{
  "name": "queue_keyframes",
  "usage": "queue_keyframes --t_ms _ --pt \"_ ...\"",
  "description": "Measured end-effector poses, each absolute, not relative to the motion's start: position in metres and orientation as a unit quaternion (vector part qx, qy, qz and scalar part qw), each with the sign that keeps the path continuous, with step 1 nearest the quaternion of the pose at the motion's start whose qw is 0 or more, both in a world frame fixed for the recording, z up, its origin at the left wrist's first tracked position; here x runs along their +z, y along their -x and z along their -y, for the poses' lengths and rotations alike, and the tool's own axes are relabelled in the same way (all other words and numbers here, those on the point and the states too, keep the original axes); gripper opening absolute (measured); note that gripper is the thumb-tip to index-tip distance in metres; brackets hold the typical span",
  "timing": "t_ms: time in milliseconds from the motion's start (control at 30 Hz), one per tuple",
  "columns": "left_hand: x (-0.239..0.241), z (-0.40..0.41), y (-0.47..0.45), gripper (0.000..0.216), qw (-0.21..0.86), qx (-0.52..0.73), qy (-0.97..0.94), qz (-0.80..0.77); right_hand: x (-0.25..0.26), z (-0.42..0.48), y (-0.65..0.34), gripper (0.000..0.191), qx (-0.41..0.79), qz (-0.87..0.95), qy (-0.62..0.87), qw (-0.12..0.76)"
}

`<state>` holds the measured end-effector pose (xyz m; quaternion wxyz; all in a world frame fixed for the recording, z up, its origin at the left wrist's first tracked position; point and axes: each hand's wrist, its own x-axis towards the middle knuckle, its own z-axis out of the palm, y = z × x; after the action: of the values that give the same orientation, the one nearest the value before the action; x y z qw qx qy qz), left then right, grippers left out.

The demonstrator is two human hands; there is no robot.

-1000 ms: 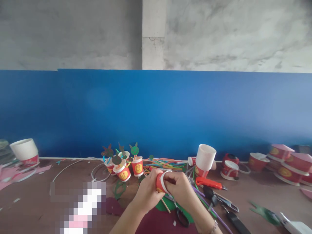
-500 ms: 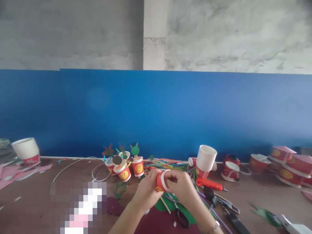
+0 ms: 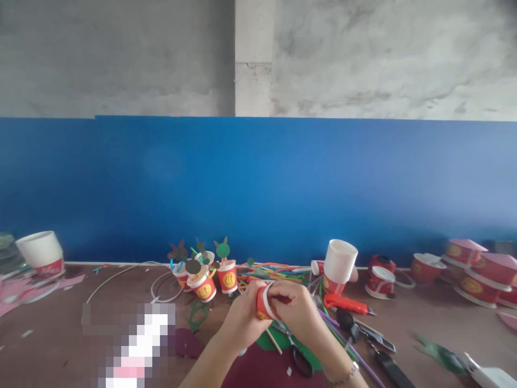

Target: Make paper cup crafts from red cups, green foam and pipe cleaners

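A small red paper cup [image 3: 263, 303] with a white rim and a yellow print lies tilted on its side in the air, its mouth facing right. My left hand [image 3: 243, 317] is wrapped round it from the left. At the cup's mouth, my right hand [image 3: 297, 308] is closed with bent fingers reaching over the rim and inside; the fingertips are hidden. Below the hands lie black-handled scissors [image 3: 301, 360], a thin wooden stick [image 3: 273, 341], green paper [image 3: 264, 340] and a dark red sheet [image 3: 254, 372].
Small decorated cups [image 3: 227, 276] stand left of centre, near colourful straws or sticks [image 3: 278, 271]. To the right are tall stacked white cups [image 3: 340, 262], an orange cutter [image 3: 348, 303], green-handled pliers [image 3: 438, 353] and red cups with pink tops [image 3: 482, 277]. A blue panel [image 3: 258, 188] rises behind.
My right fingers have moved deeper into the cup's mouth, and the cup's rim has turned slightly. The view has shifted a little. My left hand keeps its hold.
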<state>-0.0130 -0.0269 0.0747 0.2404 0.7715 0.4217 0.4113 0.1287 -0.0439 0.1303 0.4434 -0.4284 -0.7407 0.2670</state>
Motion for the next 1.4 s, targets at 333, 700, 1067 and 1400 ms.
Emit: queue_keyframes --t_ms 333,700,1067,1400 --pt "0.077 0.026 0.014 0.04 0.195 0.402 -0.784 -0.432 0.124 0.04 -0.127 0.02 0.279 0.704 0.469 0.454" --pt "0.081 0.029 0.013 0.037 0.212 0.396 -0.772 -0.449 0.119 0.038 -0.122 0.016 0.307 0.672 0.457 0.495" --pt "0.078 0.027 0.009 0.041 0.162 0.358 -0.787 -0.475 0.108 0.033 -0.119 0.013 0.348 0.611 0.426 0.57" --pt "0.079 0.026 0.008 0.024 -0.034 0.231 -0.771 -0.592 0.125 0.045 -0.124 0.013 0.176 0.767 0.462 0.409"
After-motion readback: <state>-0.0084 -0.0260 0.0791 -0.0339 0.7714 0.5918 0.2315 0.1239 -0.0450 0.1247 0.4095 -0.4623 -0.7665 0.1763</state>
